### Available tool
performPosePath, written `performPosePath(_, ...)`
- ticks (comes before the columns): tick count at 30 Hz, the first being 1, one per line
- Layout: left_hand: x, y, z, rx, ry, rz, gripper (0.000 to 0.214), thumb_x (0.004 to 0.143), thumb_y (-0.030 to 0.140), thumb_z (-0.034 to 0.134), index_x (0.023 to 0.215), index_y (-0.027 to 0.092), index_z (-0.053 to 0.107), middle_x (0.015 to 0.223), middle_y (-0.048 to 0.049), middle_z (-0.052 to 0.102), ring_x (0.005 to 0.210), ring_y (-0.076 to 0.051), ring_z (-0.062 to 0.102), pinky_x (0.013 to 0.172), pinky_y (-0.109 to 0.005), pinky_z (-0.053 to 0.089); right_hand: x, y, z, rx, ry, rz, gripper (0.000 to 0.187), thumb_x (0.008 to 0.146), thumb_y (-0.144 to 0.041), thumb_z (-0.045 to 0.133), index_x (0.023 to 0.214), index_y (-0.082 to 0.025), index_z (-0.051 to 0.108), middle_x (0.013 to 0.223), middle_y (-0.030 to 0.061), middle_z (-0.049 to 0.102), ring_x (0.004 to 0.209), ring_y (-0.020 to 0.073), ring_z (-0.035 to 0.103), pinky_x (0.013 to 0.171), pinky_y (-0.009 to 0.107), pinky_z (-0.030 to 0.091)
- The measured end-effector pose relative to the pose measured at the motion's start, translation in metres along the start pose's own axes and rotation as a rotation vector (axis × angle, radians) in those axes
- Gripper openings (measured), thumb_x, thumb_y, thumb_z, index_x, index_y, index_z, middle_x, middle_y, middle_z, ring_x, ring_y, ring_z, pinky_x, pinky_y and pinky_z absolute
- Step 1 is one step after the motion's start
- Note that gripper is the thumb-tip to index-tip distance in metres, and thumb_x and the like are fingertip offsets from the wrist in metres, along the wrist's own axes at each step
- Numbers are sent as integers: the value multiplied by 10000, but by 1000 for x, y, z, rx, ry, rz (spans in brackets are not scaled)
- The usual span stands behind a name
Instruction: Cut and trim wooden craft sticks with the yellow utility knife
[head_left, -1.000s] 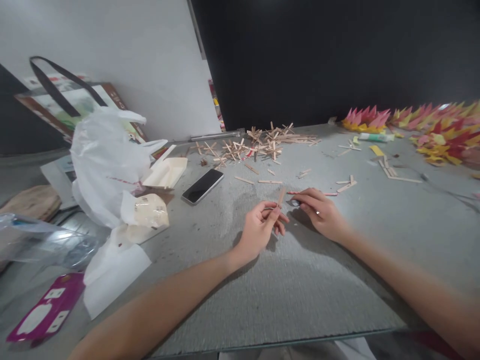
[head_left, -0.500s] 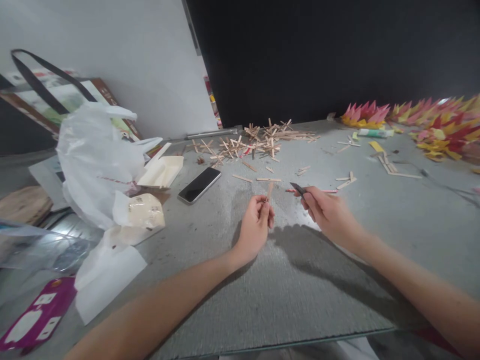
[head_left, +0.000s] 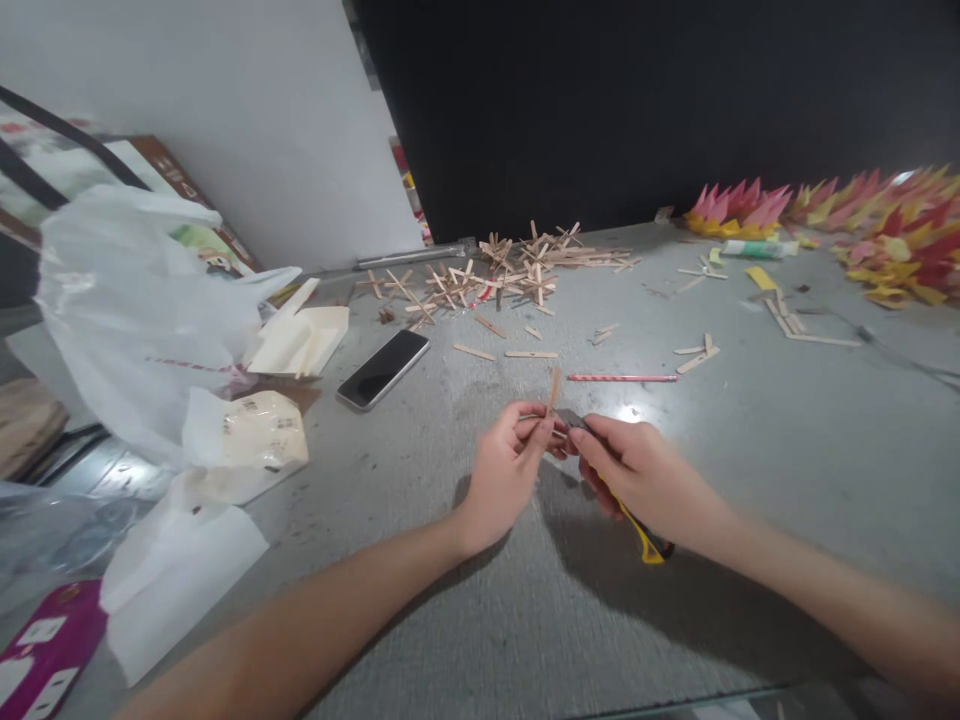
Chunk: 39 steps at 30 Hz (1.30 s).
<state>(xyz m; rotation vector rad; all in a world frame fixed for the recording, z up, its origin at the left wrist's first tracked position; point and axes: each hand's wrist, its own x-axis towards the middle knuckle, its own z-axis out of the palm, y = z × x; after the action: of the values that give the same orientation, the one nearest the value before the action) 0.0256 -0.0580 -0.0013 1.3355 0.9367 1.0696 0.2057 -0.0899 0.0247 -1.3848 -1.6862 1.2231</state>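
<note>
My left hand (head_left: 510, 465) pinches a thin wooden craft stick (head_left: 554, 390), which points up and away from the fingers. In my right hand (head_left: 637, 470) is a utility knife (head_left: 645, 535) with a yellow and black handle. Its dark blade reaches to the left fingertips, by the lower part of the stick; whether it touches the wood I cannot tell. A red striped pencil (head_left: 622, 378) lies just beyond the hands. Loose craft sticks (head_left: 531, 354) lie flat on the grey table (head_left: 465, 620) behind it.
A pile of crossed sticks (head_left: 517, 270) lies at the back. To the left are a phone (head_left: 384, 368), a white plastic bag (head_left: 142, 310) and paper sheets (head_left: 180, 590). Folded paper flowers (head_left: 739, 208) and a glue tube (head_left: 757, 249) stand at the back right.
My right hand has come left and nearer, bringing the knife blade to the stick at my left hand. The pencil and the knife's yellow handle now show more fully.
</note>
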Motion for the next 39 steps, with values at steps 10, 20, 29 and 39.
performPosePath(10,-5,5,1,120,8,11,256,1005,428,642,1073,189,582,837,-48,800,782,-198,770,755,-303,586,-3,-5,1,-126,10,53,337,1066,-432,397,788,-249,451,548,-58,541,383,116,558,401,233,409)
performPosePath(20,-6,-2,2,203,11,45,244,1016,434,625,1057,194,606,942,-76,818,863,-220,798,809,-339,624,-2,-5,2,-230,8,88,313,1063,-369,376,778,-252,435,491,-48,540,347,127,553,346,228,368)
performPosePath(29,-7,-1,5,246,26,49,171,1028,371,607,1040,200,608,927,-63,815,843,-202,798,809,-329,629,-1,-7,4,-147,-29,209,323,1067,-351,372,774,-246,461,419,-65,489,304,126,522,316,209,365)
performPosePath(39,-5,-1,2,317,34,52,186,1031,391,599,1038,205,609,902,-51,816,828,-195,785,775,-309,592,-1,-10,8,123,-45,217,332,1061,-365,387,764,-240,468,494,-79,487,317,112,515,311,211,398)
